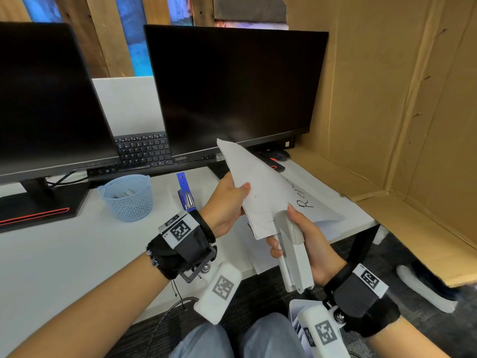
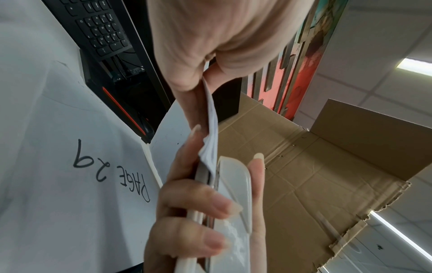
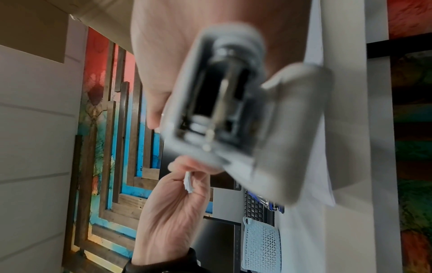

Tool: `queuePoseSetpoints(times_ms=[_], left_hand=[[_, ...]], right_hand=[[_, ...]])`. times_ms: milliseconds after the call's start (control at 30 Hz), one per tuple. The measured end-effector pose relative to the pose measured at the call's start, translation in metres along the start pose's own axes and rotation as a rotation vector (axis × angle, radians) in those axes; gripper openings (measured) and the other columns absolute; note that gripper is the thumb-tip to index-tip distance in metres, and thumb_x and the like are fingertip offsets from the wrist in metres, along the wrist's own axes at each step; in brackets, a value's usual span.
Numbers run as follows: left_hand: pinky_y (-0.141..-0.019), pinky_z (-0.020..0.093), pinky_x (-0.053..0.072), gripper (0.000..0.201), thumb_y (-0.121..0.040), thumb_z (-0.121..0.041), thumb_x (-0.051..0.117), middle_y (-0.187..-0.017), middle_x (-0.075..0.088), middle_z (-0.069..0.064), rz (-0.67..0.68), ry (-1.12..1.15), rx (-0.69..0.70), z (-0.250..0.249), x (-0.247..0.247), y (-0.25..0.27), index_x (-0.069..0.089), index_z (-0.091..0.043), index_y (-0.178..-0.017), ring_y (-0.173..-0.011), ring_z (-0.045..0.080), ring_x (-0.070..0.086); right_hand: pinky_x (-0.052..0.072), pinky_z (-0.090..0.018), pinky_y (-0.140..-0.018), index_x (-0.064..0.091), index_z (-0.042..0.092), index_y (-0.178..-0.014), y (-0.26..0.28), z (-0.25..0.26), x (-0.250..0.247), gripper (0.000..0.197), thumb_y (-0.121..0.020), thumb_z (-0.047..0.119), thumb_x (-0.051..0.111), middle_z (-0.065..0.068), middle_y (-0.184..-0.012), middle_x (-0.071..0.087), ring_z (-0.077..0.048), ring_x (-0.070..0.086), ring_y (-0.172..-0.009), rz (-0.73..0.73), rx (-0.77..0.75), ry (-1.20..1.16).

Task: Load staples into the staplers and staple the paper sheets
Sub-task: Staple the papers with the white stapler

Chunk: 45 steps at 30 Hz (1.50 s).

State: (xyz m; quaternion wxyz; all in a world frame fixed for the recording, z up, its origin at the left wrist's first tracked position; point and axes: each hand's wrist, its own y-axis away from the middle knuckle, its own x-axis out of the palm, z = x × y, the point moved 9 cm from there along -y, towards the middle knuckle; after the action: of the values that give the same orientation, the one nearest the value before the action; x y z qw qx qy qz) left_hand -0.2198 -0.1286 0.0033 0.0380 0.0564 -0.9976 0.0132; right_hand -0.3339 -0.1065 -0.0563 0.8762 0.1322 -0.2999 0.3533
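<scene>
Above the near worktop (image 1: 77,254) edge, my left hand (image 1: 227,202) pinches the stack of paper sheets (image 1: 260,192), thumb on top, held off the surface. At five o'clock of it, my right hand (image 1: 307,244) has its grip wrapped around the white stapler (image 1: 291,244), whose mouth takes the sheets' lower corner. At nine o'clock stand a blue stapler (image 1: 186,195), then a blue basket (image 1: 129,200).

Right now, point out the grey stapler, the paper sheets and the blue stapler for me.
grey stapler (image 1: 290,233): head view, on its top lever, gripped by the right hand.
paper sheets (image 1: 260,187): head view, on the blank top sheet.
blue stapler (image 1: 186,195): head view, on its opened arm, lying on the desk.
</scene>
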Motion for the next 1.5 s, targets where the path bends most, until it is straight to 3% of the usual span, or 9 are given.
queuePoseSetpoints(times_ms=[167, 233, 400, 600, 833, 933, 1067, 1300, 1500], left_hand=[[-0.091, 0.038, 0.053, 0.041, -0.101, -0.008, 0.04, -0.135, 0.056, 0.006, -0.001, 0.013, -0.002, 0.0, 0.0, 0.001, 0.038, -0.016, -0.142, -0.12, 0.025, 0.057], [-0.09, 0.037, 0.053, 0.041, -0.101, -0.008, 0.04, -0.135, 0.056, 0.006, 0.003, 0.016, -0.002, 0.001, 0.0, 0.001, 0.038, -0.015, -0.142, -0.119, 0.025, 0.057], [-0.093, 0.04, 0.052, 0.042, -0.101, -0.008, 0.04, -0.135, 0.056, 0.005, 0.016, 0.02, -0.009, 0.002, 0.001, 0.001, 0.038, -0.016, -0.142, -0.119, 0.025, 0.057], [-0.089, 0.037, 0.054, 0.041, -0.101, -0.007, 0.041, -0.133, 0.057, 0.006, 0.031, 0.032, -0.012, 0.002, 0.003, -0.001, 0.039, -0.015, -0.141, -0.118, 0.025, 0.058], [-0.085, 0.033, 0.055, 0.039, -0.101, -0.005, 0.04, -0.129, 0.06, 0.006, 0.034, 0.049, -0.02, 0.005, 0.004, -0.001, 0.042, -0.014, -0.138, -0.114, 0.024, 0.06], [-0.086, 0.034, 0.055, 0.04, -0.101, -0.004, 0.04, -0.131, 0.059, 0.007, 0.018, 0.053, -0.025, 0.007, 0.002, -0.002, 0.041, -0.013, -0.14, -0.114, 0.024, 0.06], [-0.084, 0.032, 0.055, 0.04, -0.101, -0.004, 0.04, -0.13, 0.059, 0.005, 0.006, 0.051, -0.027, 0.006, -0.001, -0.002, 0.041, -0.014, -0.139, -0.112, 0.022, 0.06], [-0.088, 0.037, 0.054, 0.04, -0.101, -0.005, 0.04, -0.131, 0.059, 0.005, -0.005, 0.039, -0.019, 0.004, -0.005, -0.003, 0.041, -0.014, -0.14, -0.116, 0.024, 0.059], [-0.088, 0.037, 0.054, 0.041, -0.101, -0.006, 0.041, -0.132, 0.058, 0.006, -0.004, 0.037, -0.026, 0.004, -0.008, -0.002, 0.04, -0.014, -0.141, -0.117, 0.025, 0.059]], right_hand=[[0.045, -0.025, -0.05, 0.069, 0.011, -0.099, 0.003, 0.001, -0.001, 0.034, -0.089, 0.04, 0.056, -0.011, -0.087, 0.061, -0.019, 0.052, -0.057, -0.069, -0.004, 0.019], [0.046, -0.025, -0.049, 0.071, 0.011, -0.093, 0.003, 0.0, -0.001, 0.033, -0.088, 0.039, 0.055, -0.011, -0.085, 0.061, -0.019, 0.053, -0.056, -0.105, 0.0, 0.019], [0.051, -0.026, -0.051, 0.063, 0.007, -0.107, 0.002, -0.002, -0.011, 0.045, -0.082, 0.043, 0.058, -0.013, -0.082, 0.064, -0.02, 0.061, -0.059, -0.178, 0.014, 0.083], [0.052, -0.024, -0.053, 0.063, 0.008, -0.107, 0.001, -0.001, -0.014, 0.045, -0.082, 0.044, 0.053, -0.011, -0.076, 0.068, -0.018, 0.063, -0.058, -0.169, -0.014, 0.102], [0.053, -0.024, -0.055, 0.061, 0.009, -0.111, -0.001, -0.002, -0.019, 0.046, -0.081, 0.044, 0.055, -0.01, -0.077, 0.069, -0.019, 0.065, -0.058, -0.195, -0.025, 0.123], [0.053, -0.026, -0.053, 0.065, 0.007, -0.098, 0.001, -0.003, -0.019, 0.044, -0.081, 0.047, 0.055, -0.013, -0.07, 0.066, -0.02, 0.063, -0.055, -0.196, 0.017, 0.108], [0.048, -0.031, -0.051, 0.072, 0.008, -0.082, 0.001, -0.004, -0.018, 0.047, -0.071, 0.054, 0.07, -0.018, -0.067, 0.059, -0.025, 0.056, -0.054, -0.139, 0.054, 0.088], [0.039, -0.024, -0.046, 0.069, 0.008, -0.096, -0.001, 0.003, -0.008, 0.056, -0.063, 0.052, 0.081, -0.011, -0.084, 0.06, -0.019, 0.047, -0.057, 0.007, -0.009, -0.014], [0.035, -0.021, -0.045, 0.068, 0.006, -0.103, -0.002, 0.001, -0.007, 0.065, -0.066, 0.059, 0.078, -0.009, -0.074, 0.055, -0.014, 0.044, -0.051, 0.051, 0.011, -0.003]])
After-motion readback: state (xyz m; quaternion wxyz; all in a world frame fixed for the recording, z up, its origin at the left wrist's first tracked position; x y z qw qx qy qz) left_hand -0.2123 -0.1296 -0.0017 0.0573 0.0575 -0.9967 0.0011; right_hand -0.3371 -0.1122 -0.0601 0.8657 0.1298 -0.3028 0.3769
